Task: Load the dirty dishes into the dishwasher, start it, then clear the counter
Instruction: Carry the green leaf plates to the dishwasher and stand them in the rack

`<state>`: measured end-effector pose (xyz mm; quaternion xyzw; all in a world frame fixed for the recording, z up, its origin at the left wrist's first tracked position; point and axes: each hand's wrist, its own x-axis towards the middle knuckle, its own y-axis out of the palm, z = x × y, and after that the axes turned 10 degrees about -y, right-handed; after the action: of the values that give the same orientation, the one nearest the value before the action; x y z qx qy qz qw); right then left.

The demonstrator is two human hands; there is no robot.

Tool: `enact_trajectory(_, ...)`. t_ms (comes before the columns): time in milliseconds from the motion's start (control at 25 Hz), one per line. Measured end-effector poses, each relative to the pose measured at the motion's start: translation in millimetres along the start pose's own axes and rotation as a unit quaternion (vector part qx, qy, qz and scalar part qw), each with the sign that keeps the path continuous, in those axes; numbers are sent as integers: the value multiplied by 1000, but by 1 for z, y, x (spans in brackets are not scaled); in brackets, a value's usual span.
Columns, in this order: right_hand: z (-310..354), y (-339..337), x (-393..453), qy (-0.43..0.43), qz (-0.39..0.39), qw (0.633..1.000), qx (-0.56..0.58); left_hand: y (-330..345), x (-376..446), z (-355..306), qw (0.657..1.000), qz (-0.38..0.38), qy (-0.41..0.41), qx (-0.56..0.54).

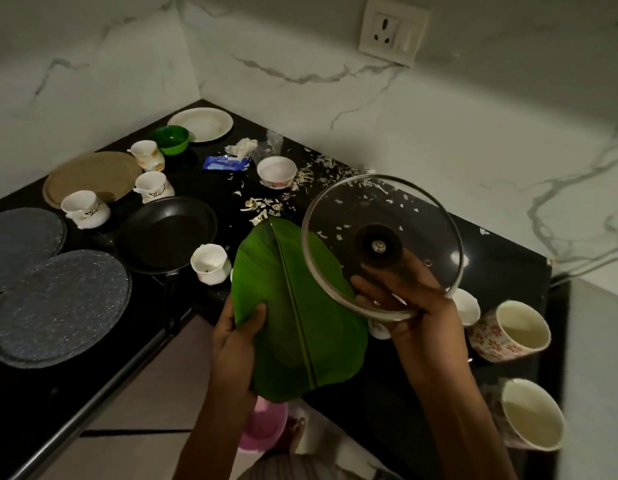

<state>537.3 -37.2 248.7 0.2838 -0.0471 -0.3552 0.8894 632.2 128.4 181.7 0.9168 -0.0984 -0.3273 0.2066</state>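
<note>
My left hand (236, 344) grips the left edge of a green leaf-shaped plate (293, 313), held tilted above the counter's front edge. My right hand (409, 306) holds a round glass lid (383, 216) by its rim, underside facing me, its dark knob behind the glass. The lid overlaps the plate's upper right. On the black counter (491, 251) lie a black frying pan (165, 233), several white cups such as one (210, 263) beside the pan, a white bowl (277, 172) and a green bowl (169, 139).
Two grey speckled plates (58, 306) sit at the left, with a tan plate (92, 176) and a white plate (200, 123) further back. Two floral mugs (515, 330) stand at the right. Scraps (318, 174), a blue wrapper (226, 163) and a wall socket (392, 31) lie behind. A pink bin (262, 424) is below.
</note>
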Motion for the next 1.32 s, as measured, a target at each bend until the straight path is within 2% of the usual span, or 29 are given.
enact_trajectory(400, 12, -45, -105, -30, -83, 996, -24, -26, -66, 37, 998, -2, -33, 58)
enact_trajectory(640, 4, -58, -173, -43, -137, 988, -46, -57, -85, 40, 990, 21, -39, 133)
enact_trajectory(760, -2, -48, -205, -55, -176, 982, -46, -78, -91, 31, 986, 39, -41, 160)
enact_trajectory(1080, -51, -1, -281, -71, -295, 952, -39, -175, -97, 1, 967, 89, -118, 206)
enact_trajectory(1320, -75, 10, -344, -73, -342, 936, -35, -217, -120, 1, 957, 126, -166, 204)
